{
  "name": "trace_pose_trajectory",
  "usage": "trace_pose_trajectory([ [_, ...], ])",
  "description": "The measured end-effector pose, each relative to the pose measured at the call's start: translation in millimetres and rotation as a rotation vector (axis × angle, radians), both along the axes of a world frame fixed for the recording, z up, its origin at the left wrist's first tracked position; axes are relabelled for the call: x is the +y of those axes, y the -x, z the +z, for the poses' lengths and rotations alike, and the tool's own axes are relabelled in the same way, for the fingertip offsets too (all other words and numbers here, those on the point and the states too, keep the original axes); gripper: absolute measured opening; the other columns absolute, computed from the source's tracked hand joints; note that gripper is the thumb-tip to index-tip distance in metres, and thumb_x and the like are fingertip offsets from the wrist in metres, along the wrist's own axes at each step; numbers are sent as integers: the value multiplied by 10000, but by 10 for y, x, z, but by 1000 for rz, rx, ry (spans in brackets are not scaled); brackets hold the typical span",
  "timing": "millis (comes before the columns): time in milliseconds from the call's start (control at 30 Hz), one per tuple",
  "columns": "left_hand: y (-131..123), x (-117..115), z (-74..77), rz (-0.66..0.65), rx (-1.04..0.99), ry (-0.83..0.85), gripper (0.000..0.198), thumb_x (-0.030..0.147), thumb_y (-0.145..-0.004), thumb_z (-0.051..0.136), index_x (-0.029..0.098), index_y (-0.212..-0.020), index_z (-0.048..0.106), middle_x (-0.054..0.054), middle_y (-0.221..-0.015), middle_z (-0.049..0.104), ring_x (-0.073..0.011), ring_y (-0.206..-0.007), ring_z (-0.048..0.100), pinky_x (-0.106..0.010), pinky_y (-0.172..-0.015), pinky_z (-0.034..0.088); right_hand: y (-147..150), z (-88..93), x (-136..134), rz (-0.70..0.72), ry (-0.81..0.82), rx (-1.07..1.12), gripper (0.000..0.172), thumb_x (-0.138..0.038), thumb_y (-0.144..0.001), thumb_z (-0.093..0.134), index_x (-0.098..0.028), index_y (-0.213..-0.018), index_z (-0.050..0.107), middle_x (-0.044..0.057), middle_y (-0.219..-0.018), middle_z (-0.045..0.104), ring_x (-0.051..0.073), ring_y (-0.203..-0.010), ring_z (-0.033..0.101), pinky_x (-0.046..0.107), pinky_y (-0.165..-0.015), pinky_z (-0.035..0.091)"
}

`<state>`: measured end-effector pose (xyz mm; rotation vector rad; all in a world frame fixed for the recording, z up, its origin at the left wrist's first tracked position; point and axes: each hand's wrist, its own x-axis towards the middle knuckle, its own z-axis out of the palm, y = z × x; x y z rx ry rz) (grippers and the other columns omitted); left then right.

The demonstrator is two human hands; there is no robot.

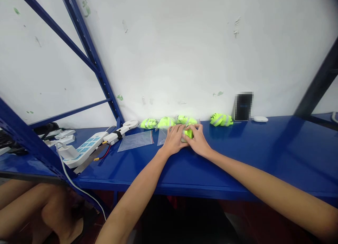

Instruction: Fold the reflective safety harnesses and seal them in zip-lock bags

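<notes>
Both my hands close around a folded neon-yellow reflective vest (188,133) on the blue table. My left hand (173,140) presses on its left side, and my right hand (198,141) grips its right side with bent fingers. Much of the vest is hidden under the fingers. Just behind my hands sit several rolled neon vests in clear bags, among them one at the left (148,123) and one at the right (186,119). A clear zip bag (136,141) lies flat left of my hands, and another clear bag (161,135) is partly under my left hand.
Another rolled vest (221,120) lies right of my hands. Behind it a dark tablet-like object (243,107) leans on the wall beside a white case (260,119). A power strip (88,149), a white fan (130,124) and a blue rack post (100,68) stand left. A person's legs (39,209) show below.
</notes>
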<state>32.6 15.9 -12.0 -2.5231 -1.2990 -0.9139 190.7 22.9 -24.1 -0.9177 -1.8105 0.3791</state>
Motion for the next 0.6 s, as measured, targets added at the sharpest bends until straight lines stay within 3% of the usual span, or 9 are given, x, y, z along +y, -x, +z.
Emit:
trace_pose_trajectory([
  [367, -89, -47, 31, -28, 29, -6, 696, 332, -782, 661, 234, -1410, 377, -124, -1370, 492, -294, -1313, 416, -439, -1089, 296, 21, 28, 54, -31, 31, 94, 108, -243, -664, 646, -207, -755, 601, 37, -849, 551, 202, -743, 554, 403, -756, 519],
  [500, -124, -58, 67, -31, 8, -26, 755, 319, -804, 639, 236, -1469, 292, -120, -1345, 508, -293, -1281, 446, -426, -1069, 322, 2, 64, 30, 87, 78, 128, 71, -261, -717, 596, -205, -741, 634, 48, -894, 620, 214, -793, 591, 392, -787, 506],
  [600, -107, -64, 151, -56, 54, -5, 780, 313, -812, 638, 246, -1490, 257, -112, -1332, 528, -295, -1257, 474, -424, -1059, 339, -2, 89, -2, 241, 157, 163, 186, -293, -780, 528, -205, -626, 583, 35, -805, 621, 211, -797, 592, 376, -806, 495],
])
